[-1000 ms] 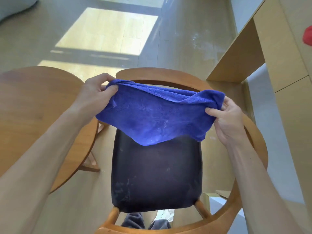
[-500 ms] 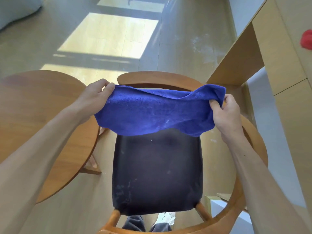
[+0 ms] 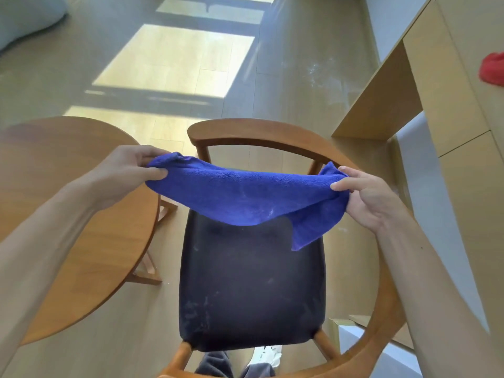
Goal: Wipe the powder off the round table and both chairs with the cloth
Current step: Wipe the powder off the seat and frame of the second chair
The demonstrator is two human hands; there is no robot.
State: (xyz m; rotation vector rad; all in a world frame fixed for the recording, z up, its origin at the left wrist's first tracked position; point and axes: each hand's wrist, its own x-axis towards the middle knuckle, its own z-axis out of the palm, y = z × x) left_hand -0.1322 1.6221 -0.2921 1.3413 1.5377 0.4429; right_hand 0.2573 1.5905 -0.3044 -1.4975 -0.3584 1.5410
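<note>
A blue cloth [image 3: 245, 195] hangs stretched between both hands above a wooden chair [image 3: 259, 132] with a dark seat [image 3: 251, 290]. My left hand [image 3: 128, 173] pinches the cloth's left end and my right hand [image 3: 365, 197] pinches its right end, from which a corner droops. Faint white powder streaks show on the seat, mostly at its near left. The round wooden table [image 3: 81, 241] stands to the left of the chair. Only one chair is in view.
A light wooden cabinet [image 3: 441, 99] runs along the right with a red object [image 3: 492, 70] on top. White powder marks the floor [image 3: 321, 75] beyond the chair. A white box [image 3: 351, 334] sits low at the right. My legs and a shoe show under the chair.
The cloth has been folded narrower and pulled out flatter between the hands. Both hands sit slightly lower over the chair seat, and a corner now droops at the right.
</note>
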